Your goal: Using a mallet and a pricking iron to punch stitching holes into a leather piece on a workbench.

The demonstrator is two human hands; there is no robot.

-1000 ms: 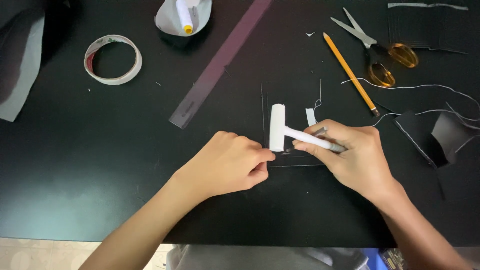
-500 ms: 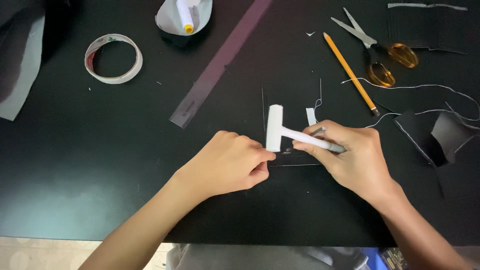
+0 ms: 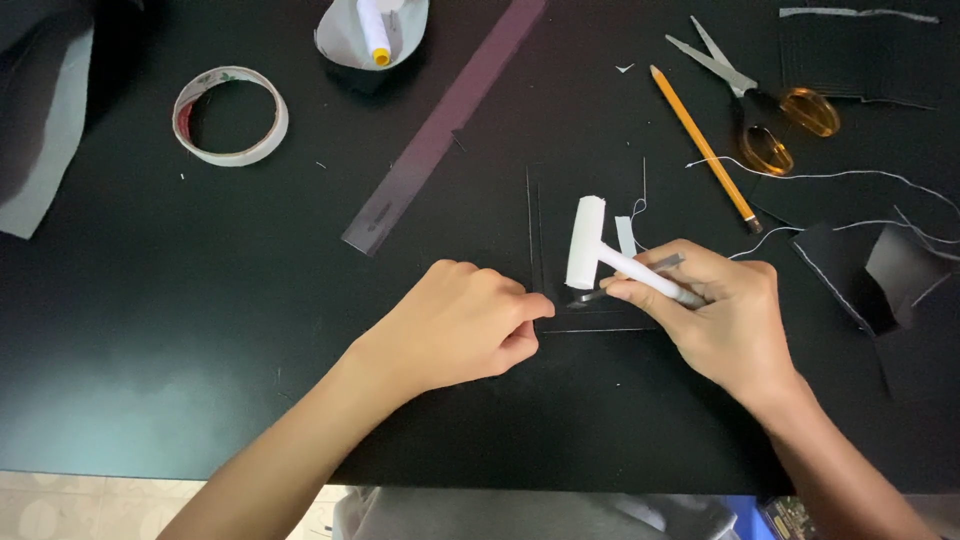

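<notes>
The right hand [image 3: 725,320] is gripping a small white T-shaped tool [image 3: 610,255] and a grey blade [image 3: 640,275] against a black square sheet [image 3: 590,250] on the table [image 3: 200,330]. The left hand [image 3: 460,325] is curling closed, pinning the sheet's corner. Pressing firmly there, fingers off the cutting line, would steady the work; the ruler [image 3: 445,125] is lying apart

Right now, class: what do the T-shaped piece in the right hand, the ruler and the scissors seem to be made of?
T-shaped piece: apparently rolled white paper, matte. Ruler: likely clear tinted plastic; the dark table shows through. Scissors: shiny grey metal blades, translucent amber plastic handles. Right hand holds the T's stem.
</notes>
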